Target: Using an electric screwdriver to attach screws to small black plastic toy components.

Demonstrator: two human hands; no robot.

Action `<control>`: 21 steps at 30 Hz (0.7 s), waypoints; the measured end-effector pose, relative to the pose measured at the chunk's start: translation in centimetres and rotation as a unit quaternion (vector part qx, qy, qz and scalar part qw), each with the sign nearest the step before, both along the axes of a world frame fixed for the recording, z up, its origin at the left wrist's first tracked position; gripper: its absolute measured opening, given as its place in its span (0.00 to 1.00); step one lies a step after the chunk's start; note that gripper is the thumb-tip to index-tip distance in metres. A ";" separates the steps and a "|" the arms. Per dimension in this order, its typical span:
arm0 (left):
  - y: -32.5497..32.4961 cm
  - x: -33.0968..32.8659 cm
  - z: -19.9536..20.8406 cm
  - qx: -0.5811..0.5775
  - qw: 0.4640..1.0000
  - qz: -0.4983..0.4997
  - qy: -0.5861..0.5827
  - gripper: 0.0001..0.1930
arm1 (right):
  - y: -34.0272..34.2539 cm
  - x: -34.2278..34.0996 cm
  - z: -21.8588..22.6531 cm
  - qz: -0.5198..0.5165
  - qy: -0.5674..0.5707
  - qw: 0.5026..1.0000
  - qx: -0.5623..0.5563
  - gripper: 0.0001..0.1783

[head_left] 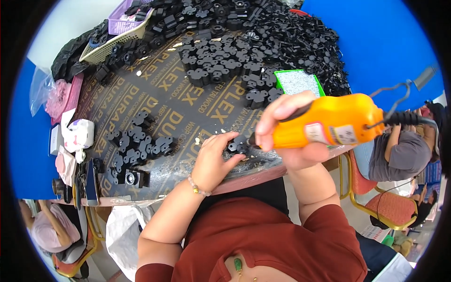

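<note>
My right hand (286,127) grips an orange electric screwdriver (329,126), held level with its tip pointing left at a small black plastic part (238,145). My left hand (213,157) pinches that part against the dark board (188,108) near its front edge. A bead bracelet sits on my left wrist. The tool's black cord runs off to the right past a wire hook (394,91).
A big heap of black plastic parts (244,42) covers the far board. A smaller group (136,145) lies front left. A purple basket (123,19), a green-edged pad (297,82) and white items (77,134) are around. Other people sit at right (399,150) and lower left (49,228).
</note>
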State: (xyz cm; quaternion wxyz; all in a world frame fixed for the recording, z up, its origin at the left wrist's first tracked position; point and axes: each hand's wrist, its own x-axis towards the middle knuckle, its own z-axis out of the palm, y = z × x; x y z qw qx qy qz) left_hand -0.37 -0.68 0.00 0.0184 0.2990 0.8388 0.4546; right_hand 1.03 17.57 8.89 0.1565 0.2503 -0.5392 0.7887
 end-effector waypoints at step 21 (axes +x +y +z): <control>0.1 -0.3 -1.4 0.056 0.997 -0.019 0.046 0.23 | -4.8 -0.8 -2.0 -0.037 -0.076 0.996 0.023 0.36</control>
